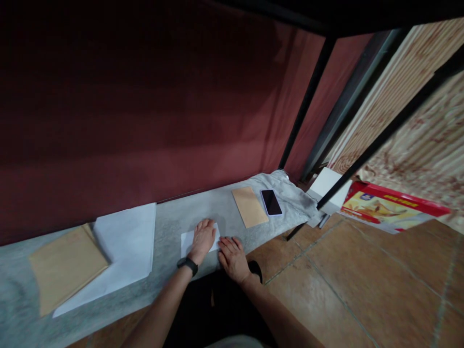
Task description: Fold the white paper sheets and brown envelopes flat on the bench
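Observation:
A small white paper (187, 241) lies on the grey cloth-covered bench (168, 251). My left hand (203, 237), with a dark watch on its wrist, rests flat across the paper and hides its middle. At the paper's right edge lies my right hand (232, 256), palm down with its fingers extended. To the right are a brown envelope (250, 207) and a phone (271, 202) with a dark screen. On the left, a stack of brown envelopes (68, 266) partly covers large white sheets (126, 246).
A dark red wall (163, 145) rises behind the bench. Black metal bars (308, 101) stand at the right. Past the bench's right end, a white box (329, 186) and a red and yellow carton (384, 205) rest near the tiled floor (326, 280).

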Motion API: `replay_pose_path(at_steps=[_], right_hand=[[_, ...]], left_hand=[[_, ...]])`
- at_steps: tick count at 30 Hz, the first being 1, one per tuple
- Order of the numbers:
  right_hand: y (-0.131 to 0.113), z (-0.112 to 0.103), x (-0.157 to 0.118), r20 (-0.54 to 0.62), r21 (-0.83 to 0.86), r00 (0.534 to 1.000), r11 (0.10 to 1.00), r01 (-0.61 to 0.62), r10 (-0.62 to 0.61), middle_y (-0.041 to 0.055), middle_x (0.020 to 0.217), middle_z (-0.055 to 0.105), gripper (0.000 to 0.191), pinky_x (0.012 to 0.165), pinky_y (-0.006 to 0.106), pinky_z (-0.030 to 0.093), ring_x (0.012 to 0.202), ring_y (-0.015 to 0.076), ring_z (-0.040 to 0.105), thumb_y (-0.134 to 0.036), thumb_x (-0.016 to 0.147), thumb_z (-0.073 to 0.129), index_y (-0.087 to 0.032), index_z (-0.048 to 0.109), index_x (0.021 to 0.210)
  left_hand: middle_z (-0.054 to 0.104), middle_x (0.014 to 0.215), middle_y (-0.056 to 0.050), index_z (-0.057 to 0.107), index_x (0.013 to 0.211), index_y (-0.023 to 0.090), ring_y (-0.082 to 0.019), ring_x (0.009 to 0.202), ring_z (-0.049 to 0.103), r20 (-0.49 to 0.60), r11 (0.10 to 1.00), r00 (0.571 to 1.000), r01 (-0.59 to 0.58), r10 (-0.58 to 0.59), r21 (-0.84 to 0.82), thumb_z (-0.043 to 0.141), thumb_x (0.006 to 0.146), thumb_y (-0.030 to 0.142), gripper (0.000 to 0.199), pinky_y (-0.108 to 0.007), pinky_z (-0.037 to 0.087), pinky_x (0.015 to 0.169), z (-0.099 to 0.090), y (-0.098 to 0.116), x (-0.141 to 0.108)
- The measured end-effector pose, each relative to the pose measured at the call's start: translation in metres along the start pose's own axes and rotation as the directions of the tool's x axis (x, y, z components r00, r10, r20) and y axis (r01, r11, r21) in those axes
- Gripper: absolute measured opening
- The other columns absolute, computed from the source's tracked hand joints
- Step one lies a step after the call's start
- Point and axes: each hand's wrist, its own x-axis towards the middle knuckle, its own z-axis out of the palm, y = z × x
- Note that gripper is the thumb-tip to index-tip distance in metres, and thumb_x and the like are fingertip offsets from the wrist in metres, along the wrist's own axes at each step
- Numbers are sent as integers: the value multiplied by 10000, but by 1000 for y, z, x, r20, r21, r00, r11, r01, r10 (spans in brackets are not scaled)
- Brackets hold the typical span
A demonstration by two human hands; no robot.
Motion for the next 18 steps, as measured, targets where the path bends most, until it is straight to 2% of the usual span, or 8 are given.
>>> replay_pose_path(at_steps=[3, 6, 9, 11, 13, 14, 16, 18], right_hand=[[-2, -5, 0, 6, 64, 1000, 998, -22, 22, 94, 1388, 630, 352, 1181, 451, 324, 1325, 214, 538, -245, 1002, 522, -212, 598, 1344], [-3, -8, 2, -8, 213, 997, 974, -72, 76, 82, 1366, 646, 340, 1172, 467, 343, 1300, 214, 559, -210, 1005, 481, -228, 627, 1311], [-2, -7, 8, -35, 455, 972, 869, -193, 234, 70, 1346, 660, 355, 1142, 469, 394, 1270, 218, 583, -240, 1012, 449, -257, 639, 1312], [-1, -9, 15, -26, 642, 915, 708, -293, 402, 73, 1384, 634, 393, 1135, 470, 414, 1296, 235, 568, -326, 1006, 480, -263, 596, 1376], [0, -15, 24, 9, 786, 846, 519, -336, 533, 74, 1465, 567, 528, 1150, 473, 407, 1348, 251, 525, -417, 971, 553, -259, 499, 1472], [1, -20, 29, 27, 830, 829, 450, -330, 559, 69, 1506, 525, 614, 1158, 470, 401, 1371, 254, 503, -450, 947, 596, -263, 445, 1511], [0, -35, 36, 38, 863, 850, 411, -292, 525, 50, 1564, 454, 731, 1172, 453, 389, 1404, 254, 466, -479, 902, 667, -282, 383, 1547], [-3, -51, 40, 36, 835, 913, 490, -250, 405, 33, 1578, 436, 655, 1175, 431, 389, 1420, 250, 449, -470, 908, 669, -294, 458, 1502]], left_hand=[[681, 1115, -142, 694, 1043, 159, -287, 1080, 600, -10, 1000, 1000, 19, -20, -22, 511, 871, 131, 252, -419, 443, 957, -8, -2, 8], [682, 986, -108, 675, 896, 180, -250, 961, 629, -25, 998, 999, 22, -23, -52, 492, 870, 125, 193, -379, 463, 903, -24, -4, 9], [664, 925, -67, 627, 894, 207, -218, 887, 626, -129, 965, 991, -3, -32, -263, 471, 895, 191, 157, -347, 476, 844, -49, -2, 6], [646, 852, -25, 592, 882, 224, -195, 820, 615, -177, 843, 982, -43, -63, -537, 509, 882, 267, 94, -317, 479, 773, -69, 2, 2], [612, 770, 17, 563, 875, 228, -164, 723, 590, -126, 645, 989, -45, -80, -763, 563, 857, 350, 123, -270, 459, 668, -87, 6, -3], [599, 740, 32, 557, 881, 228, -149, 683, 575, -76, 553, 995, -25, -70, -832, 592, 843, 386, 167, -251, 443, 629, -95, 9, -7], [602, 727, 43, 561, 898, 224, -134, 659, 569, -2, 420, 999, 20, -52, -907, 647, 812, 432, 241, -234, 436, 612, -104, 12, -14], [644, 767, 23, 582, 907, 218, -143, 712, 601, 21, 356, 998, 41, -58, -934, 677, 790, 454, 280, -248, 469, 671, -105, 14, -20]])
